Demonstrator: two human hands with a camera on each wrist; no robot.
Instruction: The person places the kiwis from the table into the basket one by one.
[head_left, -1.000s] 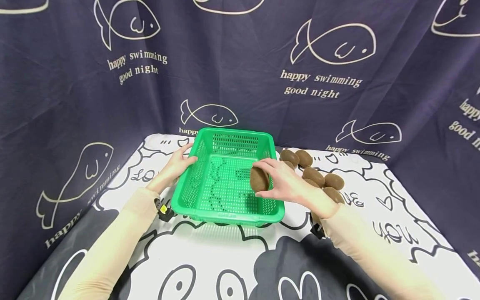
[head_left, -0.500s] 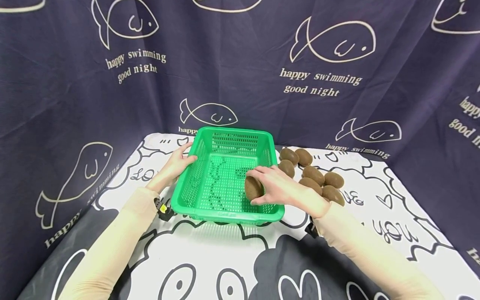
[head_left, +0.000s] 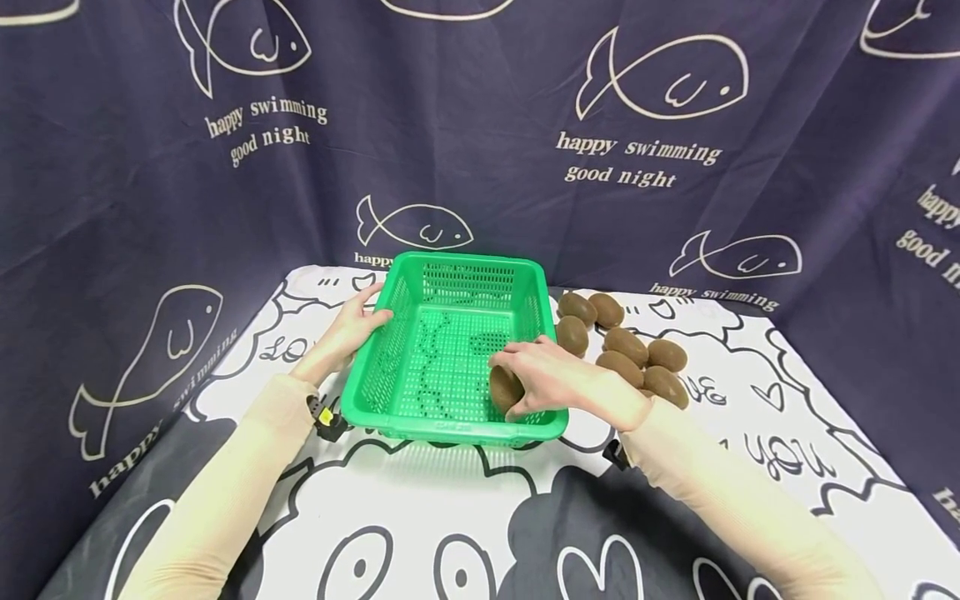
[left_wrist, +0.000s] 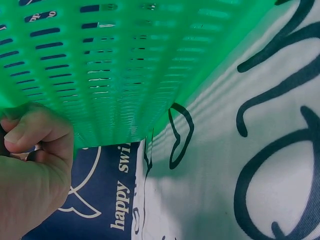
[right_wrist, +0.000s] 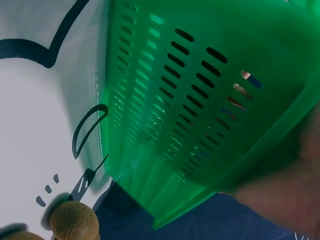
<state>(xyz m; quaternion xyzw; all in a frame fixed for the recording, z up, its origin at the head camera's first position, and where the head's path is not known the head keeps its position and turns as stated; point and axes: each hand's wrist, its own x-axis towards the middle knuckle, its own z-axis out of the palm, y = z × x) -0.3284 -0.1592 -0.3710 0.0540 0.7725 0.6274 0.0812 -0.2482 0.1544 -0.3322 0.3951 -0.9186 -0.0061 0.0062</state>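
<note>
A green plastic basket (head_left: pixel 455 431) with slotted walls stands on the patterned cloth. My left hand (head_left: pixel 352 327) grips its left rim, thumb on the inner side; in the left wrist view the curled left hand (left_wrist: pixel 40 150) sits against the slotted wall. Over the right wall reaches my right hand (head_left: pixel 551 375), holding a brown kiwi (head_left: pixel 505 392) low inside the basket near its right front corner. The right wrist view has the right hand (right_wrist: pixel 285 200) blurred at the rim, and the basket's outer wall (right_wrist: pixel 150 100) hides the held kiwi.
Several kiwis (head_left: pixel 621 343) lie in a loose group on the cloth right of the basket, the nearest one (head_left: pixel 572 336) close to its wall. A dark fish-print curtain (head_left: pixel 480 125) hangs behind the table. White cloth with black drawings (head_left: pixel 420 492) covers the tabletop.
My right hand has lowered the kiwi deeper into the basket, moving slightly left and toward the front. My left hand has stayed on the rim.
</note>
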